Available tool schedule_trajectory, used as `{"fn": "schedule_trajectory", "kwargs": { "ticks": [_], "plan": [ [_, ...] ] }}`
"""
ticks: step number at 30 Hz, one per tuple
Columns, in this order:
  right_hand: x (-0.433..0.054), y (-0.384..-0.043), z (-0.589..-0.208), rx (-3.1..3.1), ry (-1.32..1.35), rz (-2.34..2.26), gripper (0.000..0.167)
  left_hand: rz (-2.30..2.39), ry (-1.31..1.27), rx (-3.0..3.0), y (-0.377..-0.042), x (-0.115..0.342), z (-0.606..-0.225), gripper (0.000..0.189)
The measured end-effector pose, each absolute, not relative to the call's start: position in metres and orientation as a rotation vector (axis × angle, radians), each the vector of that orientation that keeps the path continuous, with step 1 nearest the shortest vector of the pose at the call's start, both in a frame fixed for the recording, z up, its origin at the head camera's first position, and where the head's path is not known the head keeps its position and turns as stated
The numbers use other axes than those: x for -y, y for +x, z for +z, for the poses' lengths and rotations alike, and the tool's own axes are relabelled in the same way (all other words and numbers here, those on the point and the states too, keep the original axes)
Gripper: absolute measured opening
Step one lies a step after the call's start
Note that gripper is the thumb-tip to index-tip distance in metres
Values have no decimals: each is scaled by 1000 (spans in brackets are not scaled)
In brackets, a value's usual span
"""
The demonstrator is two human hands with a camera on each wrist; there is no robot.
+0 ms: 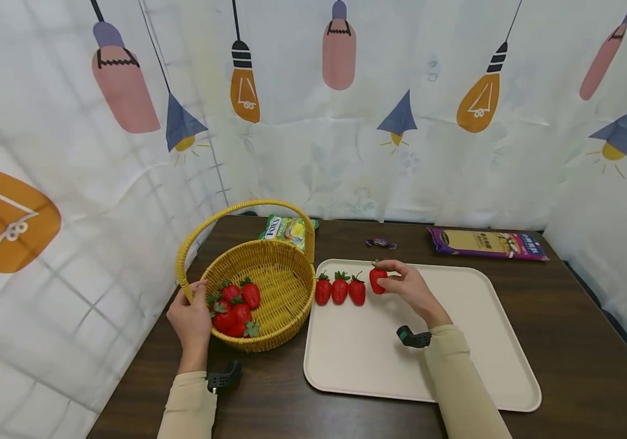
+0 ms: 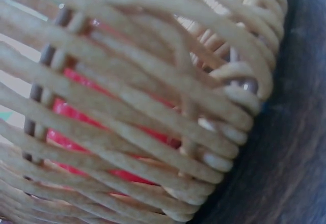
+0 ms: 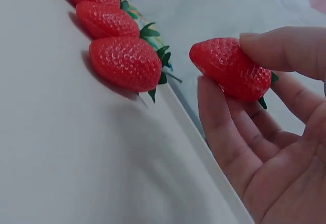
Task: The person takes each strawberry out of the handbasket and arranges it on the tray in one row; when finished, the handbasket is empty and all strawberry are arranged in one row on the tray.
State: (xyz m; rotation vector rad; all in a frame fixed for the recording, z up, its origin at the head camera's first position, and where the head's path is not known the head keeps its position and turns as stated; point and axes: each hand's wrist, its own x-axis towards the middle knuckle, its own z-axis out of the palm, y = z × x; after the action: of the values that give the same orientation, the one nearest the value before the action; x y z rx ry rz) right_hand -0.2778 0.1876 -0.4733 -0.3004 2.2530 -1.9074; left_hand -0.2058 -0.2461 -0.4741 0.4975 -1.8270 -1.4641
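Observation:
Between thumb and fingers, my right hand (image 1: 410, 291) pinches a red strawberry (image 3: 232, 68) with green leaves, held above the cream tray (image 1: 371, 366). Three more strawberries (image 1: 340, 291) lie in a row at the tray's back left, just left of that hand. My left hand (image 1: 191, 317) grips the yellow wicker basket (image 1: 283, 299) at its left rim, by the foot of the tall handle. Several strawberries (image 1: 241, 314) are heaped in the basket's left part. Close up in the left wrist view is the basket's woven side (image 2: 132, 86), with red showing through the gaps; the left fingers are out of that view.
Behind the basket lies a green FOX'S packet (image 1: 291, 230). A small purple wrapped sweet (image 1: 381, 243) and a long purple-and-gold packet (image 1: 488, 244) lie at the back of the dark wooden table (image 1: 269, 396). Patterned white cloth (image 1: 313, 152) hangs around the table.

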Motion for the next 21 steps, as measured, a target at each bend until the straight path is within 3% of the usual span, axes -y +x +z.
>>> {"fn": "schedule_trajectory", "kwargs": {
  "ticks": [10, 21],
  "plan": [
    [-196, -284, -485, -2327, -53, -1843, 43, -1433, 495, 1844, -207, 247, -474, 28],
    [-193, -282, -488, -2283, -15, -1789, 41, -1458, 511, 1827, -208, 247, -476, 29]
  ]
}}
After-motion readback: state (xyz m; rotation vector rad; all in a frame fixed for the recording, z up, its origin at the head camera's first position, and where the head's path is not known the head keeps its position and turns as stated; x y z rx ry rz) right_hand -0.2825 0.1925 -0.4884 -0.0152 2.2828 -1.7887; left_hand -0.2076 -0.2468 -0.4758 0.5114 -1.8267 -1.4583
